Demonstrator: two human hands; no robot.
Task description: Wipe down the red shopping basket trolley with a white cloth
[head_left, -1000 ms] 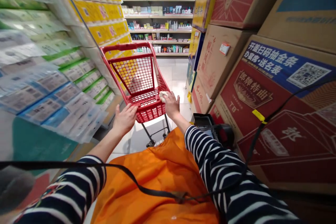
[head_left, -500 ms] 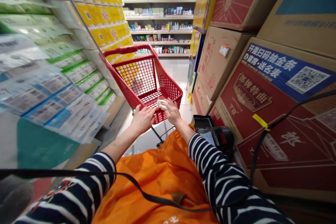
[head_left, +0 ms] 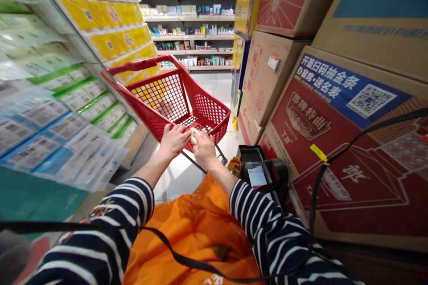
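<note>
A red plastic shopping cart (head_left: pixel 207 111) with perforated sides stands in front of me, turned at an angle. My right hand (head_left: pixel 204 149) is closed around a crumpled whitish cloth (head_left: pixel 194 135) at the near edge of the cart. Close beside it, my left hand (head_left: pixel 174 140) lies over the same edge, its fingers stretched toward the cloth. Whether the left fingertips touch the cloth or only the cart, I cannot tell. Parts of the near rim are hidden behind both hands.
Packs with yellow wrapping (head_left: pixel 100 13) and green-and-white packs (head_left: pixel 96 93) are stacked on the left. Large cartons (head_left: pixel 310 133) rise on the right, with a black container (head_left: pixel 250 153) on the floor beside them. Shelves (head_left: pixel 187 18) of small goods stand ahead. A black strap (head_left: pixel 180 254) crosses my front.
My right hand has come nearer the left with the cloth, and the two are almost together. The cart appears larger and reaches further left, while the surroundings have shifted left in view.
</note>
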